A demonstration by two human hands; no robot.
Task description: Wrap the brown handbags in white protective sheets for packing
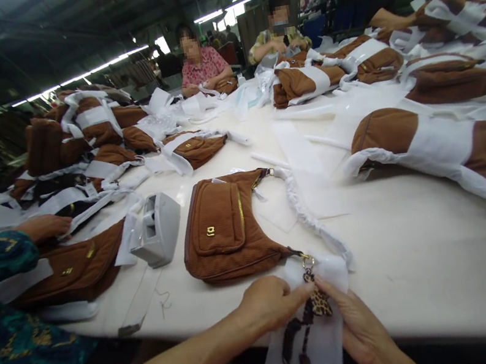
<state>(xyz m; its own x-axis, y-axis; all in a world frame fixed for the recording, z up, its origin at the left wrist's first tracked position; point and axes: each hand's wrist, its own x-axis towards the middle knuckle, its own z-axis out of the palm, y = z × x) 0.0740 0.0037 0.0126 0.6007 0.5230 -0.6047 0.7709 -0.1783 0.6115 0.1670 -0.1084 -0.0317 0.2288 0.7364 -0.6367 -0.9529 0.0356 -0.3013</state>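
A leopard-print charm (322, 307) lies over a white sheet (330, 351) at the worktop's (428, 263) near edge, the left hand's (266, 303) fingers closed on it, the right hand's (358, 321) gripping the sheet beside it. A gold ring (308, 261) joins it to a brown corduroy shoulder bag (227, 228).

"How is the brown corduroy shoulder bag (223, 260) lying?"

"It's resting front side up on the white table (424, 263), its curved opening facing right. The front pocket (220, 210) is showing a gold emblem (211, 231)."

"And the strap (294, 195)?"

"It's curving along the right in white wrapping."

"What's the gold ring (307, 260) holding?"

"A leopard-print charm (320, 301), lying at the bag's near right corner. Dark strands (289, 345) are trailing nearer, over a white translucent sheet (326, 354) that's drooping past the table's near edge."
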